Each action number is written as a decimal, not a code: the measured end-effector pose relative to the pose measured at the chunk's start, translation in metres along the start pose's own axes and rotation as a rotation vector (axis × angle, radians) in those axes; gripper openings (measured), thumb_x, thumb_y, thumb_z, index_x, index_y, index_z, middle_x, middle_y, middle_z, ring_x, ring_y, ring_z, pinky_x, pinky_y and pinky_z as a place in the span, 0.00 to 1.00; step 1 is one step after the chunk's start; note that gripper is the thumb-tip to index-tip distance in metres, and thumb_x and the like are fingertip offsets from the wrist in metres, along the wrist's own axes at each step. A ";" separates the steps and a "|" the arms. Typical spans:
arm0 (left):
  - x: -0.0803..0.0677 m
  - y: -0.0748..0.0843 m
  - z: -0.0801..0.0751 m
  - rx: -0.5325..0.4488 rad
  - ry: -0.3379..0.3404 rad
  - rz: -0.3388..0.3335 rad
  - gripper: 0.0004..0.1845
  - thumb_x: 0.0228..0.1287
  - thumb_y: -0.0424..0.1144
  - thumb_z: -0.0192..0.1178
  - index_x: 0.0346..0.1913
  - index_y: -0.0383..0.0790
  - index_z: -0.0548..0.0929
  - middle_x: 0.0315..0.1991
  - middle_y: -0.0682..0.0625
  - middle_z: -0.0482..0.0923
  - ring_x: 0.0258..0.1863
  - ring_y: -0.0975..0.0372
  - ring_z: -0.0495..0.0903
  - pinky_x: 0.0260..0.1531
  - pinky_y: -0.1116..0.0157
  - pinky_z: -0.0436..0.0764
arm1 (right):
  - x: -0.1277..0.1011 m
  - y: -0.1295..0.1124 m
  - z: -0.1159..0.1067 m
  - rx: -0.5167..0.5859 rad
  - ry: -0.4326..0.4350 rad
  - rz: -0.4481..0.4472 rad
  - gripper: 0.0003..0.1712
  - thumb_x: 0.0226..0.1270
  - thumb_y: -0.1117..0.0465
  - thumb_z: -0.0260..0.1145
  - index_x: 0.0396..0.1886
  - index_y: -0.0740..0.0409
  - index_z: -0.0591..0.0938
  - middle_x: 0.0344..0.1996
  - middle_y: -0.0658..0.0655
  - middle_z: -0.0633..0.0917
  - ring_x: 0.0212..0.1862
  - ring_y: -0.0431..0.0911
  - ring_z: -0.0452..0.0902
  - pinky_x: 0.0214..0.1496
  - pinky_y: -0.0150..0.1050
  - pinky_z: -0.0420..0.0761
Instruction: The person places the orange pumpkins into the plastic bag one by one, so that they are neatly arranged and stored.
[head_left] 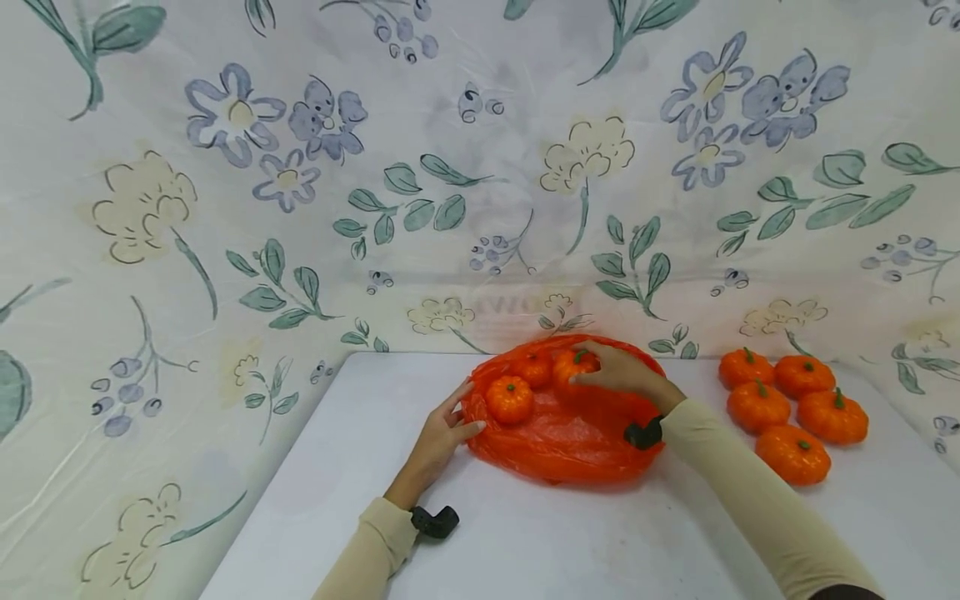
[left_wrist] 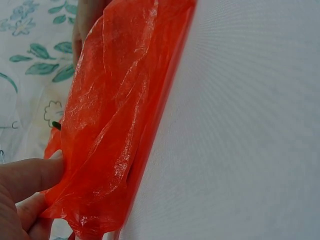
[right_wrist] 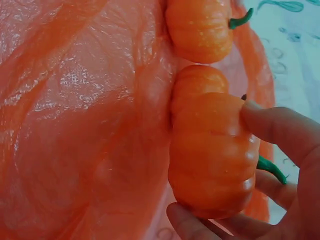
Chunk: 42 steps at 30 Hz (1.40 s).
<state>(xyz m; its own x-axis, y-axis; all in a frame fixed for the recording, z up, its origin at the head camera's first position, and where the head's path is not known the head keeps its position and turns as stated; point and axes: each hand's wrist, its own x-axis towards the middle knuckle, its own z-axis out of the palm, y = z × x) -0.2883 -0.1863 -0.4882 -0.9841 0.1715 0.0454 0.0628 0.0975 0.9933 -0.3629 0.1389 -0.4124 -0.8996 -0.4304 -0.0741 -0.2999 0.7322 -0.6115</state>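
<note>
A red plastic bag [head_left: 577, 454] lies spread with its mouth open on the white table. My left hand [head_left: 442, 433] is at the bag's left edge; in the left wrist view its thumb and fingers pinch the thin red plastic [left_wrist: 110, 125]. Over the bag's far side, my right hand [head_left: 618, 371] grips a small orange pumpkin [right_wrist: 212, 155] with a green stem, thumb on one side and fingers round the other. Two more small pumpkins sit in the bag, one at the left [head_left: 510, 400] and one behind it [head_left: 532, 369], close by the held one.
Several more orange pumpkins [head_left: 759, 406] stand grouped on the table [head_left: 300, 500] to the right, beyond my right forearm. A flower-patterned sheet [head_left: 510, 167] hangs behind the table. Dark wrist devices [head_left: 435, 522] are strapped to both wrists.
</note>
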 end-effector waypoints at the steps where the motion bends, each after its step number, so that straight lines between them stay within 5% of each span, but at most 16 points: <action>1: 0.000 0.000 0.000 0.004 0.003 -0.003 0.39 0.64 0.35 0.65 0.76 0.54 0.64 0.80 0.58 0.51 0.70 0.50 0.67 0.54 0.68 0.82 | 0.000 0.000 0.001 -0.002 0.006 0.014 0.43 0.65 0.42 0.68 0.74 0.54 0.66 0.71 0.65 0.70 0.67 0.63 0.69 0.68 0.64 0.71; 9: -0.001 0.003 0.002 0.015 0.013 0.009 0.38 0.64 0.35 0.65 0.76 0.56 0.64 0.80 0.60 0.52 0.66 0.52 0.71 0.53 0.67 0.83 | 0.007 0.004 0.005 0.059 0.073 0.098 0.43 0.64 0.44 0.69 0.73 0.58 0.66 0.68 0.66 0.72 0.67 0.64 0.67 0.69 0.64 0.69; 18: -0.003 0.001 0.000 0.012 0.006 0.001 0.39 0.65 0.34 0.65 0.77 0.53 0.63 0.81 0.57 0.51 0.71 0.49 0.67 0.60 0.61 0.80 | 0.019 0.013 0.019 0.117 0.099 0.117 0.43 0.67 0.47 0.67 0.73 0.63 0.62 0.66 0.67 0.73 0.58 0.61 0.74 0.59 0.55 0.82; 30: -0.003 0.001 0.000 0.011 -0.005 0.011 0.39 0.65 0.35 0.65 0.77 0.55 0.63 0.81 0.56 0.51 0.63 0.51 0.72 0.52 0.67 0.84 | 0.024 0.008 0.015 0.015 0.084 0.174 0.47 0.69 0.46 0.66 0.77 0.63 0.56 0.72 0.68 0.67 0.69 0.66 0.65 0.71 0.64 0.68; 42: -0.004 0.002 0.002 0.016 0.004 0.015 0.38 0.64 0.34 0.65 0.76 0.58 0.65 0.80 0.57 0.54 0.64 0.52 0.74 0.54 0.62 0.84 | 0.026 0.008 0.018 -0.007 0.087 0.166 0.48 0.69 0.44 0.66 0.76 0.64 0.57 0.72 0.70 0.66 0.70 0.67 0.64 0.71 0.65 0.67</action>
<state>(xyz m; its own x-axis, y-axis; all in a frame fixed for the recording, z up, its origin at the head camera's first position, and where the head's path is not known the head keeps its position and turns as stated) -0.2838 -0.1853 -0.4863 -0.9838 0.1687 0.0609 0.0802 0.1103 0.9907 -0.3832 0.1238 -0.4334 -0.9609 -0.2565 -0.1044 -0.1475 0.7932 -0.5908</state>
